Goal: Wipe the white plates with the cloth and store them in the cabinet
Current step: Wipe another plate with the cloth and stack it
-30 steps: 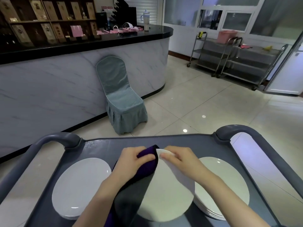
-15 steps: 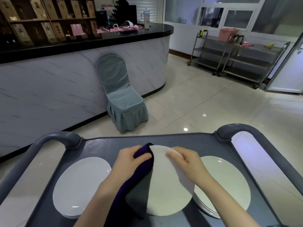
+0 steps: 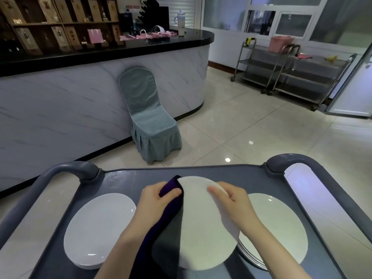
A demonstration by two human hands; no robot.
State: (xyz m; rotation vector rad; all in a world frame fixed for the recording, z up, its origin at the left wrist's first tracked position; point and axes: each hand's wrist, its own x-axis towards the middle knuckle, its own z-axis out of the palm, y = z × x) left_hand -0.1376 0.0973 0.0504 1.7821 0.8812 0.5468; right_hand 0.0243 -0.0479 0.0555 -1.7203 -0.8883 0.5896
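Left hand (image 3: 159, 200) grip curls round purple cloth (image 3: 165, 222), pressed on plate (image 3: 203, 228) (tilted over cart (image 3: 241, 178)); right hand (image 3: 234, 202) pinches its rim. Advice: firm rim hold, wipe edge-to-edge, rotate plate.

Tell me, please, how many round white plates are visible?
3 show: left plate on the grey cart, centre plate held by right hand and, through purple cloth, left hand, right plate topping a stack hiding more.

The held plate (image 3: 205, 228) is plain white; the cloth (image 3: 171, 198) is deep purple with a dark grey face. The cart tray (image 3: 241, 178) is slate grey. The chair cover (image 3: 153, 125) is dusty teal with pale piping. The counter front (image 3: 60, 109) is white marble veined grey, and the countertop (image 3: 171, 44) is glossy black.
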